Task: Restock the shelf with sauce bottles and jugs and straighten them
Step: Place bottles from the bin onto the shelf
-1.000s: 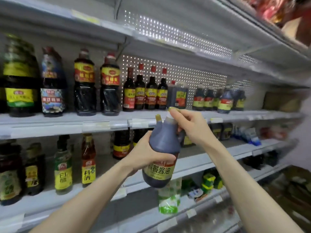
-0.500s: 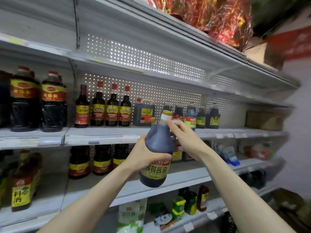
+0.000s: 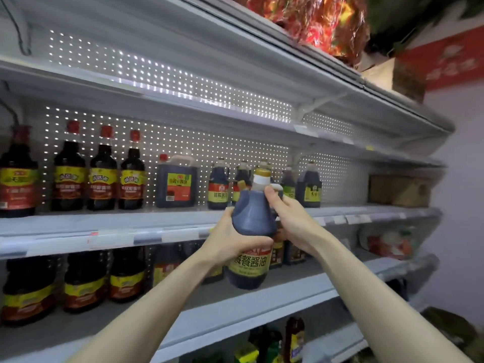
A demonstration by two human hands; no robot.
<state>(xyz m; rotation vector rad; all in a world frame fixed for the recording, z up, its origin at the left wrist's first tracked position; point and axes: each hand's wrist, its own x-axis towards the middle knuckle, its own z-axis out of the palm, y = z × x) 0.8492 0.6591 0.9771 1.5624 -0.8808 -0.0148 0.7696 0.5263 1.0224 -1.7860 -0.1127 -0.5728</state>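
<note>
Jug [image 3: 252, 226] is held near upright in the air, in front of the shelf [image 3: 104, 226] edge, with the jug row [image 3: 218, 187] at its 12 o'clock. Left hand [image 3: 230, 242] fingers wrap its belly from 9 o'clock. Right hand [image 3: 293, 221] fingers clamp its handle at 2 o'clock.
</note>
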